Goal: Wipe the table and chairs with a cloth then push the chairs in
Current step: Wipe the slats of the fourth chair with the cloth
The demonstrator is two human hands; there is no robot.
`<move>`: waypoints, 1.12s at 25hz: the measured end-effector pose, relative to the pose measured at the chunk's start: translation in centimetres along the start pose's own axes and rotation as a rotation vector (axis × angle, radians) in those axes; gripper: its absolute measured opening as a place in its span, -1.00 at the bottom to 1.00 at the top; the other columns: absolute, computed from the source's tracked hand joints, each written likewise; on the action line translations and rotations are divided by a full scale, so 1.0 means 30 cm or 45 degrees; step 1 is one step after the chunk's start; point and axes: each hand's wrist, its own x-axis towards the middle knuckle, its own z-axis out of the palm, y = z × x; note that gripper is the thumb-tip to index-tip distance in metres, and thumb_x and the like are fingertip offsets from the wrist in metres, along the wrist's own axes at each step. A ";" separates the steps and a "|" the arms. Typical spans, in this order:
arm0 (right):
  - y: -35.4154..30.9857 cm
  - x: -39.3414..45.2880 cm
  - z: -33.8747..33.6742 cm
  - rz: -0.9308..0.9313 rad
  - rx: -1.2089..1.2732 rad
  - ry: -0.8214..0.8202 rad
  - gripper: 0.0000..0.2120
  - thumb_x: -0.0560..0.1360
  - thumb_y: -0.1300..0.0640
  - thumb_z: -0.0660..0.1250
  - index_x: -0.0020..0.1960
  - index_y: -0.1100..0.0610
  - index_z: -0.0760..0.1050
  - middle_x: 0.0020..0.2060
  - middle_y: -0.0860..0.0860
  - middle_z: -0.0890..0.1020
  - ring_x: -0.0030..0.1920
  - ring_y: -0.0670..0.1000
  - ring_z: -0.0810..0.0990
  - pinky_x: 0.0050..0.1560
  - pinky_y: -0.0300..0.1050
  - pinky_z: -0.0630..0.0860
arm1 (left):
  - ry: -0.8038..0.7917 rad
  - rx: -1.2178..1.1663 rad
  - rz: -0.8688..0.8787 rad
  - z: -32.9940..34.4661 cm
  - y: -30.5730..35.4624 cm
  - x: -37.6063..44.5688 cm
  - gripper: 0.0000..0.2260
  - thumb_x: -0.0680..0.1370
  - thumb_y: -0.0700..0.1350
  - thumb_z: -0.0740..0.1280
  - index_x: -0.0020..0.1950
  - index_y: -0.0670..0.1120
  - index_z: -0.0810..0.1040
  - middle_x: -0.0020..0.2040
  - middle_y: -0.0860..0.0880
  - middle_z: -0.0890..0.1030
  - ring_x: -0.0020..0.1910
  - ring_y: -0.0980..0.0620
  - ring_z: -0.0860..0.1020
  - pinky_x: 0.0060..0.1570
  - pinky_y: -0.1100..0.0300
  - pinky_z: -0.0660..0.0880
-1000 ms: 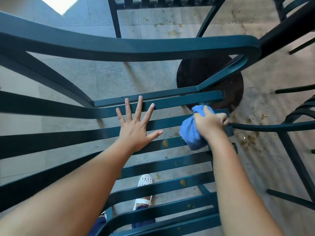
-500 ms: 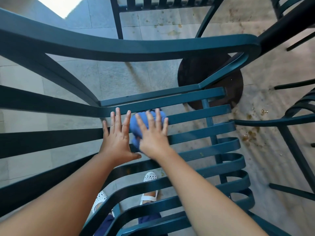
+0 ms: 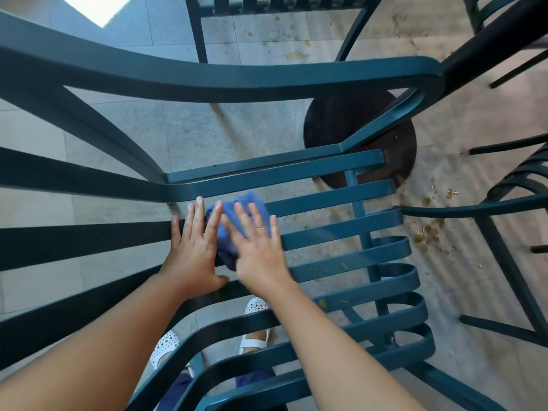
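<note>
A blue cloth (image 3: 237, 216) is being pressed flat against the seat slats of a teal metal chair (image 3: 332, 197) under the right hand (image 3: 259, 247), whose fingers are lying straight and spread over the fabric, not curled round it. The left hand (image 3: 192, 247) is being rested just beside it at about 9 o'clock, fingers straight and together on the slats, its fingertips touching the cloth's left edge; nothing is being held by it. The cloth is being seen bunched, its longer axis running roughly from 12 to 6 o'clock, across the slats, with its far end protruding beyond the fingertips towards 12 o'clock. The slats themselves are lying with their long axis from 9 to 3 o'clock, curling over at the 3 o'clock end. The unwiped length of seat is judged to be lying towards 3 o'clock from the hands, where yellowish specks are being noted on two nearer slats (image 3: 341, 266); the right hand is the nearer one for that stroke. The next pass is therefore being expected along the slat axis rather than across it. A dark round table base (image 3: 370, 129) is being seen at 1 o'clock under the chair's arm, and a stained stone floor (image 3: 430, 232) beyond.
</note>
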 end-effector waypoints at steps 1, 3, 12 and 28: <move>0.047 -0.024 -0.001 0.092 0.030 0.107 -0.39 0.46 -0.01 -0.07 0.52 0.00 0.09 0.52 0.03 -0.07 0.48 0.08 -0.26 0.43 0.26 -0.27 | 0.031 -0.005 -0.017 0.005 -0.004 0.010 0.09 0.37 0.19 0.40 0.39 0.01 -0.51 0.47 -0.17 -0.42 0.43 -0.09 -0.44 0.38 -0.09 -0.36; 0.137 -0.049 -0.024 0.277 0.030 0.193 -0.37 0.46 -0.07 -0.15 0.52 0.00 0.05 0.52 0.05 -0.04 0.49 0.10 -0.21 0.41 0.18 -0.31 | 0.086 0.020 0.003 0.015 0.001 0.023 -0.06 0.44 0.24 0.30 0.51 -0.05 -0.30 0.51 -0.18 -0.27 0.49 -0.11 -0.32 0.40 -0.08 -0.33; -0.136 -0.085 -0.017 0.105 0.123 -0.160 -0.36 0.54 0.16 0.15 0.54 0.04 -0.04 0.53 0.02 -0.02 0.51 0.08 -0.15 0.41 0.15 -0.37 | 0.580 -0.633 -0.153 0.061 0.009 -0.012 -0.59 0.39 -0.35 0.18 0.23 -0.23 0.47 0.21 -0.20 0.42 0.22 -0.10 0.29 0.24 0.20 0.21; 0.330 -0.153 -0.036 0.806 -0.018 0.341 -0.43 0.49 -0.14 -0.05 0.45 0.03 0.24 0.50 0.17 0.11 0.51 0.22 -0.03 0.40 0.29 -0.13 | 0.296 0.059 0.159 0.193 0.406 0.155 -0.59 0.55 0.12 0.00 0.11 -0.09 0.51 -0.09 -0.06 0.52 -0.11 -0.12 0.50 -0.10 0.05 0.16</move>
